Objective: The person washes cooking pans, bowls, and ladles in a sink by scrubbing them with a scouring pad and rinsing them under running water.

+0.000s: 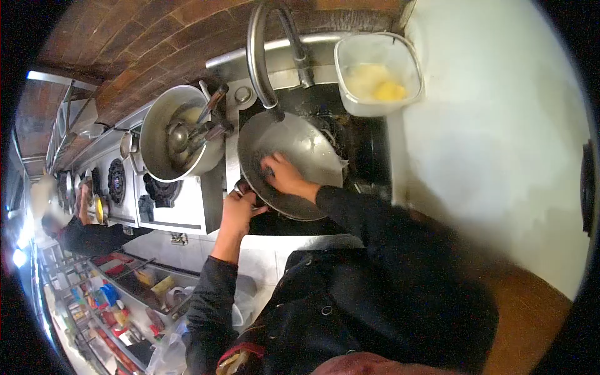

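A large round metal pan [306,140] rests tilted in the dark sink [369,144], under the curved faucet [256,59]. My left hand [237,214] is closed around the pan's handle at the near left rim. Inside the pan, my right hand [284,174] presses against the inner surface with its fingers curled. A small dark thing seems to be under those fingers, too hidden to name.
Left of the sink stands a big pot [150,147] with ladles in it. A white plastic tub [409,100] with something yellow sits at the sink's back right. Stove burners [117,181] run leftward, where another person works. Shelving [94,306] holds containers at lower left.
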{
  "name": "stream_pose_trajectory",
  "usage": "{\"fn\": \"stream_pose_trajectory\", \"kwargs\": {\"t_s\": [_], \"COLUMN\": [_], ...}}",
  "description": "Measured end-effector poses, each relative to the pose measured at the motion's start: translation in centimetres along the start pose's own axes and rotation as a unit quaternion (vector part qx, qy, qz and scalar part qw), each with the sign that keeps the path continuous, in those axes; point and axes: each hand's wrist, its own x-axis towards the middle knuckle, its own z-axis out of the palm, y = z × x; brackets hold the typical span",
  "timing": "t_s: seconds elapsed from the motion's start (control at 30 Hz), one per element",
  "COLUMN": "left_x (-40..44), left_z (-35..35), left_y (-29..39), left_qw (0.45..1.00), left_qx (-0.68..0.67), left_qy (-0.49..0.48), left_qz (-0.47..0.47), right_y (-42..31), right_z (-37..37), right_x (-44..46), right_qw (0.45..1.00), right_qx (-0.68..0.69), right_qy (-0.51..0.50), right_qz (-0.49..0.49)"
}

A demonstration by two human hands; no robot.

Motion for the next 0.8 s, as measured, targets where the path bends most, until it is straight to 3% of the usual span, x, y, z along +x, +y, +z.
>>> {"fn": "stream_pose_trajectory", "kwargs": {"t_s": [0.07, 0.1, 0.13, 0.23, 0.27, 0.4, 0.47, 0.53, 0.6, 0.63, 0.67, 0.7, 0.77, 0.8], "left_x": [0.7, 0.6, 0.6, 0.1, 0.1, 0.9, 1.6, 1.8, 0.4, -0.5, -1.3, -1.6, -2.3, -2.8], "left_z": [-1.1, -1.6, -2.0, -2.3, -2.1, -1.9, -2.1, -2.2, -1.5, -1.2, -0.9, -0.9, -1.1, -0.8], "left_y": [-0.6, -0.7, -0.8, -1.1, -0.9, -0.8, -1.8, -3.0, -3.1, -3.0, -3.0, -3.3, -4.1, -4.1], "left_qw": [0.998, 0.998, 0.996, 0.993, 0.992, 0.993, 0.994, 0.994, 0.994, 0.995, 0.995, 0.996, 0.996, 0.996], "left_qx": [-0.048, -0.055, -0.073, -0.112, -0.122, -0.095, -0.09, -0.075, -0.076, -0.073, -0.079, -0.078, -0.032, -0.03], "left_qy": [0.017, 0.019, 0.021, 0.003, -0.016, -0.02, -0.03, -0.023, -0.019, -0.016, -0.034, -0.032, -0.072, -0.085], "left_qz": [-0.033, -0.028, -0.041, -0.047, -0.035, -0.062, -0.057, -0.071, -0.072, -0.07, -0.041, -0.041, -0.04, -0.023], "right_y": [4.8, 0.7, 2.8, -6.8, -5.8, -6.2, -5.2, -5.8, -2.7, 0.6, 3.2, 5.6, 11.2, 10.6], "right_z": [-1.7, -7.0, -9.8, -21.4, -24.2, -30.9, -29.6, -24.3, -17.0, -14.2, -11.4, -9.4, -5.1, -3.7], "right_x": [-3.0, -2.6, -1.9, 3.3, 6.1, 13.0, 14.0, 12.0, 8.9, 7.8, 7.2, 6.9, 8.3, 8.7], "right_qw": [0.99, 0.977, 0.981, 0.973, 0.961, 0.93, 0.867, 0.934, 0.993, 0.989, 0.958, 0.952, 0.859, 0.857], "right_qx": [0.0, -0.154, -0.176, -0.185, -0.194, -0.305, -0.435, -0.308, -0.091, -0.034, 0.07, 0.099, 0.329, 0.332], "right_qy": [-0.138, -0.126, -0.079, 0.134, 0.198, 0.184, 0.229, 0.175, 0.03, -0.071, -0.122, -0.09, 0.033, 0.031], "right_qz": [0.002, 0.08, 0.003, 0.008, -0.018, 0.088, -0.082, -0.032, 0.076, 0.123, 0.251, 0.274, 0.391, 0.394]}}
